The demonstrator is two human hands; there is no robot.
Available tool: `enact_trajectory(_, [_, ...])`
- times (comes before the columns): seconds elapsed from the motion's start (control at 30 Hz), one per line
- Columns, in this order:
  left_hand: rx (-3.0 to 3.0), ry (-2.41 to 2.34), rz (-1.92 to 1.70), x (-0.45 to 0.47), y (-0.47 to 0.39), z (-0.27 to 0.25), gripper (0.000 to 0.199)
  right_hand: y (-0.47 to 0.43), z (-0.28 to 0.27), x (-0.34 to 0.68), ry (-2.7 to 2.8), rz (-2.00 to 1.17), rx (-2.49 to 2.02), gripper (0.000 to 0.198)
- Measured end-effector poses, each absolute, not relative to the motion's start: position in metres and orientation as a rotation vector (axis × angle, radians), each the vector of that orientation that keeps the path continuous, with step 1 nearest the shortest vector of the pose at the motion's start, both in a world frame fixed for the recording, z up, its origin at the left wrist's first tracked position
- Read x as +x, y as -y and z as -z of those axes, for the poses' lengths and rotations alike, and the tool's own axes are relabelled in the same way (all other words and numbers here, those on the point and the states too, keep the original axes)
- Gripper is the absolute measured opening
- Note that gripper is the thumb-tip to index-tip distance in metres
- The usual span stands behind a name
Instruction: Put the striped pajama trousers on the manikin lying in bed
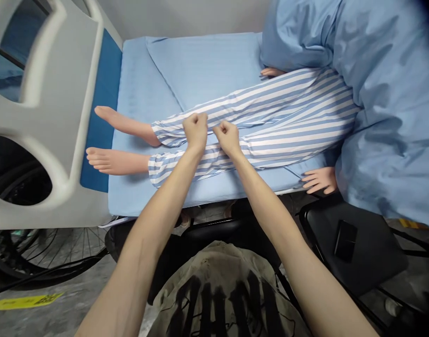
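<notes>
My left hand [195, 129] is closed in a fist over the striped trousers [294, 100] near the shins. Beside it, a small gap apart, my right hand [227, 135] is also a fist. Nothing shows in either hand; whether they touch the cloth is hard to tell. The blue-and-white trousers are on a manikin lying on a bed. Its bare feet [119, 160] point left, and one manikin hand [319, 180] rests palm down by the near edge. A bunched blue quilt [386, 107] hides its upper body.
A light blue sheet [207, 61] covers the mattress. The grey and blue bed end board [74, 93] stands at left, with a wheel [60, 252] below. At right, a black phone [346, 241] lies on a black chair seat [372, 267]. Yellow tape [25, 302] marks the floor.
</notes>
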State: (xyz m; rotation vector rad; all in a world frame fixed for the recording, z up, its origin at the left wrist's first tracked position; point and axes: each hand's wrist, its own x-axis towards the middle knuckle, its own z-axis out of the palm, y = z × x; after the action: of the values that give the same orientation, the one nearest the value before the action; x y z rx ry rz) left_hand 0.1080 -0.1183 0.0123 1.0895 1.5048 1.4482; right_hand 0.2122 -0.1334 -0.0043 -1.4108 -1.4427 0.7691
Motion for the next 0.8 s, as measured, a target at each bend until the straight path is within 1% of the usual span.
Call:
enact_trajectory(0.1, [1.085, -1.544, -1.433, 0.142, 0.126, -0.012, 0.043, 0.131, 0.006, 0.221, 1.264, -0.865, -1.318, 0.038])
enact_trajectory(0.2, [1.163, -1.689, -1.397, 0.155, 0.137, -0.005, 0.046, 0.133, 0.006, 0.221, 1.222, -0.871, -1.314, 0.042])
enact_trajectory(0.33, [1.193, -1.714, -1.357, 0.153, 0.141, -0.001, 0.045, 0.133, -0.005, 0.233, 1.343, -0.781, -1.291, 0.046])
enact_trajectory(0.5, [1.266, -1.713, -1.369, 0.148, 0.140, 0.001, 0.043, 0.131, -0.003, 0.280, 1.451, -0.606, -1.355, 0.050])
enact_trajectory(0.63, [1.226, -1.607, -1.411, 0.154, 0.132, 0.000, 0.041, 0.133, 0.008, 0.295, 1.419, -0.599, -1.440, 0.053])
enact_trajectory(0.8, [1.008, -1.353, -1.514, 0.198, 0.120, -0.019, 0.042, 0.129, 0.007, 0.296, 1.249, -0.703, -1.373, 0.056])
